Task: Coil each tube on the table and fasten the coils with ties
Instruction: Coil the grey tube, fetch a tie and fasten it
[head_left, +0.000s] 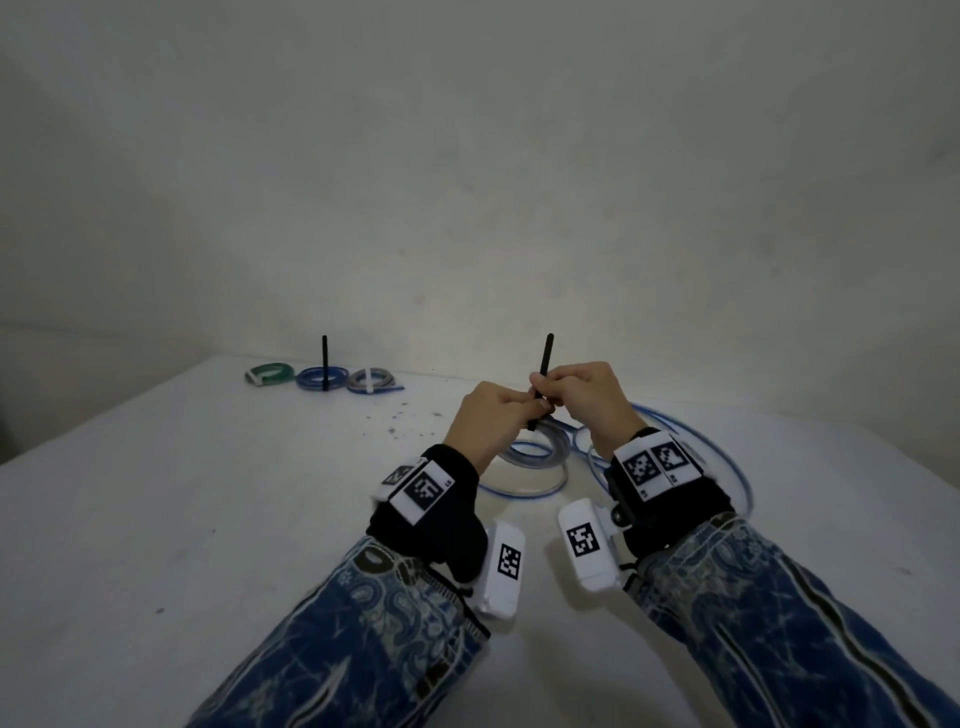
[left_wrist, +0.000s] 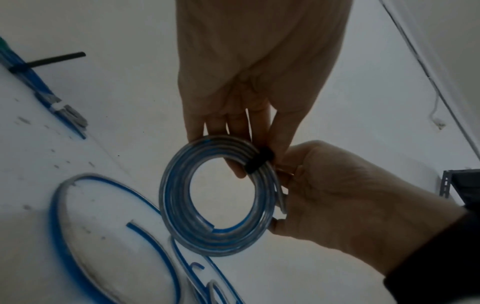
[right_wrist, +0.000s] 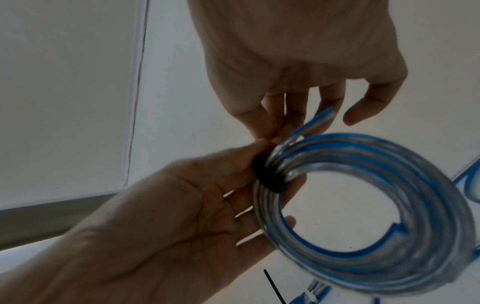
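A coil of clear tube with a blue stripe (head_left: 537, 449) (left_wrist: 213, 197) (right_wrist: 363, 205) hangs above the table between both hands. A black tie (head_left: 545, 364) (left_wrist: 258, 160) (right_wrist: 265, 174) is wrapped round its strands, with its tail standing upright. My left hand (head_left: 524, 405) (left_wrist: 241, 158) (right_wrist: 257, 156) holds the coil at the tie, thumb on the band and fingers under the strands. My right hand (head_left: 553, 392) (left_wrist: 285, 170) (right_wrist: 272, 131) pinches the tie just above the band. Loose blue-striped tubes (head_left: 727, 467) (left_wrist: 59, 226) lie uncoiled on the white table (head_left: 208, 519) to the right and under the hands.
Three tied coils sit in a row at the table's back left: green (head_left: 269, 374), blue (head_left: 322, 378) with an upright black tie tail, and grey (head_left: 371, 382) with a white tie. Dark specks dot the surface before them. A wall stands close behind the table.
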